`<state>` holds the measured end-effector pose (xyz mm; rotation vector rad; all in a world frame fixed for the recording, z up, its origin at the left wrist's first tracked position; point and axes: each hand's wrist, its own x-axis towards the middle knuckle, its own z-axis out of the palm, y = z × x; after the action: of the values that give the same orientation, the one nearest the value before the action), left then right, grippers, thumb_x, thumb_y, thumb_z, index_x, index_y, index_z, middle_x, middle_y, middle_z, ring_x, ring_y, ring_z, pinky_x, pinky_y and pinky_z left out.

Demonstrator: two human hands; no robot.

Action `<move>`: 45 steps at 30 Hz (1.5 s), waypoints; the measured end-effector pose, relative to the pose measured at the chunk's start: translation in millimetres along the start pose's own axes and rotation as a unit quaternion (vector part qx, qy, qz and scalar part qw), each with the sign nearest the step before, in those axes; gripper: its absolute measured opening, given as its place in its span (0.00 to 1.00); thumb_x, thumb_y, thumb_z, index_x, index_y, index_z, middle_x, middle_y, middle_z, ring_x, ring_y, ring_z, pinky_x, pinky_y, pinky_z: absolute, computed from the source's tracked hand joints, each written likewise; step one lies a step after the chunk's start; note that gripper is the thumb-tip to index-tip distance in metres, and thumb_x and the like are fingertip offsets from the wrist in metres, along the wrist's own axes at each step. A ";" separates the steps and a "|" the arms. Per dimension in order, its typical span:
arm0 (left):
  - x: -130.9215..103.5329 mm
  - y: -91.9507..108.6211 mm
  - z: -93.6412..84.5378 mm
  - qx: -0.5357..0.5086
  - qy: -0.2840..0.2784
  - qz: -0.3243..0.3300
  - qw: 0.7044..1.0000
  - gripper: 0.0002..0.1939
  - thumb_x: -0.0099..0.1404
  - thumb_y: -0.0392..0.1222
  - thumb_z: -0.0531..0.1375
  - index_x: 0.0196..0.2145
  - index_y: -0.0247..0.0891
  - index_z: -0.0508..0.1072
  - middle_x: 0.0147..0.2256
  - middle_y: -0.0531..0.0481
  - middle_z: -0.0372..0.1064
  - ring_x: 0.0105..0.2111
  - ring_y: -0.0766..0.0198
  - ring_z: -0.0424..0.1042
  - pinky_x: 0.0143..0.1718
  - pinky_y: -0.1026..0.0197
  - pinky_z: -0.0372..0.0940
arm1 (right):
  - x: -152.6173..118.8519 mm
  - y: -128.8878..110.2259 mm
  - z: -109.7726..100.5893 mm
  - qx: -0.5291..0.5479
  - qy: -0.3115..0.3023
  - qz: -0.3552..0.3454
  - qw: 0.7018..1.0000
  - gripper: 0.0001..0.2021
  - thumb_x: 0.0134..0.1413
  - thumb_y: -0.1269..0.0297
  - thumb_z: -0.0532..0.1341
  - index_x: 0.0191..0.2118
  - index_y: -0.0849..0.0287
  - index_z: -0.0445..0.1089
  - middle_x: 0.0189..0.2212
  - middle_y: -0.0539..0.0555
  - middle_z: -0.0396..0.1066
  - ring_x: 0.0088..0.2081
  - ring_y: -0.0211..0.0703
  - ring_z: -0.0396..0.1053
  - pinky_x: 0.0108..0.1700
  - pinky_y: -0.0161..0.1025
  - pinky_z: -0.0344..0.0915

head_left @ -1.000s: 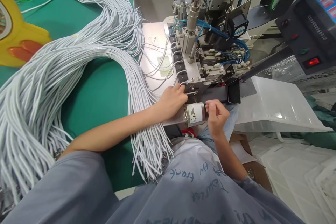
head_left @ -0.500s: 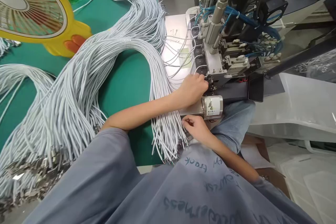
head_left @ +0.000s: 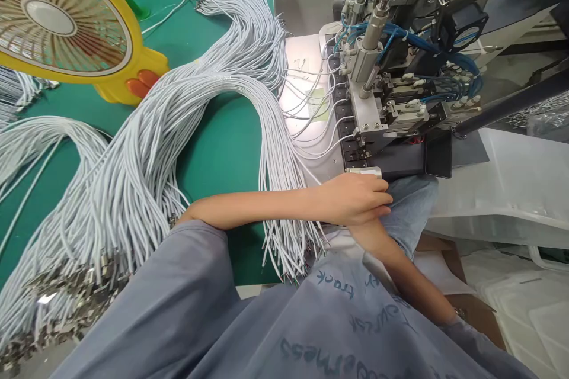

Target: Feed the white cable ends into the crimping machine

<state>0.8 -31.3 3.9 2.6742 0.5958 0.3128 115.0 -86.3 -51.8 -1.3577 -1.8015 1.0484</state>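
My left hand (head_left: 358,198) is at the front of the machine, its fingers curled together. What they hold, if anything, I cannot make out. It crosses over my right hand (head_left: 365,230), which shows little more than its wrist; its fingers are hidden. One white cable (head_left: 311,170) runs toward the underside of my left hand. Beside and below my left forearm hangs a bundle of white cables (head_left: 278,154) with loose ends toward my lap. Several single cables (head_left: 329,148) lead into the black track (head_left: 353,151) of the machine (head_left: 368,77).
A yellow fan (head_left: 153,65) stands at the left on the green table (head_left: 222,148). Large heaps of white cables (head_left: 128,172) with metal ends cover the left side. A black tray (head_left: 438,154) and a white sheet (head_left: 511,177) lie to the right of the machine.
My left hand has left the machine's track and come down toward me, now over my right hand. Another cable end shows in the track where it was. The view has shifted slightly.
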 end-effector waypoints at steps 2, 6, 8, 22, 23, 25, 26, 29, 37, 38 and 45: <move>0.0 -8.8 1.9 -0.047 0.043 -0.024 0.998 0.16 0.70 0.42 0.47 0.45 0.31 0.70 0.41 0.40 0.69 0.41 0.61 0.68 0.41 0.61 0.62 | 12.0 3.7 -25.4 0.008 0.012 0.014 1.000 0.08 0.53 0.64 0.56 0.26 0.57 0.69 0.24 0.51 0.69 0.28 0.41 0.67 0.29 0.38 0.65; 3.1 -35.2 3.6 -0.141 0.113 -0.091 0.979 0.16 0.69 0.41 0.49 0.49 0.30 0.68 0.41 0.41 0.69 0.40 0.63 0.69 0.40 0.62 0.64 | 36.1 9.5 -61.1 0.107 0.103 0.056 0.987 0.06 0.45 0.63 0.62 0.27 0.60 0.69 0.23 0.49 0.69 0.25 0.37 0.66 0.28 0.35 0.65; 5.2 -44.6 3.0 -0.177 0.144 -0.097 0.969 0.13 0.68 0.38 0.51 0.43 0.31 0.72 0.33 0.46 0.69 0.34 0.66 0.69 0.35 0.65 0.64 | 44.5 10.2 -65.4 0.166 0.160 0.055 0.971 0.08 0.41 0.62 0.65 0.30 0.59 0.69 0.24 0.50 0.70 0.26 0.37 0.67 0.29 0.35 0.66; 5.2 -47.7 -6.7 -0.226 0.258 -0.083 0.936 0.07 0.62 0.36 0.58 0.31 0.34 0.76 0.24 0.51 0.67 0.25 0.70 0.65 0.27 0.67 0.61 | 50.0 -4.5 -37.9 0.323 0.195 0.062 0.924 0.10 0.45 0.57 0.63 0.26 0.60 0.70 0.25 0.49 0.66 0.20 0.28 0.53 0.21 0.32 0.54; 4.9 -49.1 -7.3 -0.208 0.255 -0.070 0.942 0.08 0.62 0.36 0.57 0.31 0.34 0.76 0.24 0.51 0.67 0.25 0.70 0.65 0.27 0.67 0.61 | 50.0 -4.8 -42.9 0.304 0.184 0.060 0.933 0.10 0.45 0.58 0.63 0.26 0.60 0.71 0.25 0.49 0.66 0.20 0.29 0.54 0.21 0.32 0.54; 4.0 -52.4 -8.5 -0.145 0.241 -0.040 0.959 0.10 0.64 0.36 0.55 0.32 0.35 0.76 0.24 0.49 0.67 0.25 0.69 0.65 0.27 0.66 0.60 | 50.7 -5.1 -55.1 0.257 0.157 0.052 0.952 0.09 0.45 0.60 0.64 0.26 0.60 0.73 0.24 0.50 0.66 0.22 0.31 0.57 0.23 0.33 0.56; 3.7 -53.8 -9.1 -0.108 0.230 -0.026 0.967 0.11 0.65 0.36 0.53 0.32 0.34 0.76 0.24 0.49 0.67 0.26 0.68 0.65 0.27 0.66 0.60 | 51.5 -4.9 -61.3 0.231 0.139 0.050 0.962 0.08 0.44 0.61 0.64 0.25 0.61 0.74 0.23 0.50 0.66 0.23 0.32 0.59 0.23 0.33 0.56; 3.3 -55.6 -9.6 -0.035 0.208 -0.008 0.978 0.13 0.65 0.36 0.51 0.32 0.35 0.76 0.24 0.48 0.67 0.26 0.67 0.64 0.28 0.64 0.60 | 54.4 -2.9 -73.2 0.175 0.089 0.047 0.979 0.07 0.42 0.62 0.65 0.23 0.61 0.74 0.18 0.48 0.62 0.22 0.33 0.57 0.23 0.33 0.54; 4.3 -48.9 -4.3 -0.117 0.263 -0.056 0.956 0.09 0.63 0.37 0.56 0.26 0.35 0.73 0.21 0.52 0.65 0.24 0.70 0.63 0.25 0.67 0.59 | 50.4 1.9 -45.6 0.199 0.201 0.015 0.959 0.08 0.46 0.61 0.63 0.26 0.60 0.75 0.18 0.47 0.58 0.22 0.33 0.55 0.23 0.34 0.53; 4.2 -49.4 -3.9 -0.090 0.268 -0.047 0.958 0.10 0.63 0.37 0.56 0.26 0.34 0.73 0.21 0.52 0.65 0.24 0.70 0.62 0.25 0.67 0.58 | 49.4 0.5 -43.9 0.171 0.220 0.009 0.960 0.08 0.47 0.61 0.62 0.26 0.60 0.75 0.18 0.47 0.57 0.21 0.33 0.54 0.23 0.34 0.53; 2.0 -53.2 -1.5 0.156 0.229 -0.026 0.961 0.16 0.66 0.33 0.49 0.25 0.34 0.71 0.23 0.49 0.64 0.24 0.67 0.60 0.25 0.64 0.56 | 53.7 -9.7 -59.0 -0.027 0.182 -0.058 0.981 0.12 0.50 0.67 0.58 0.18 0.60 0.68 0.15 0.45 0.51 0.20 0.32 0.50 0.24 0.35 0.52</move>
<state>-17.1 14.7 -16.4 2.8881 0.9170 0.9070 147.0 -23.1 -13.8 -1.3577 -1.6205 0.6445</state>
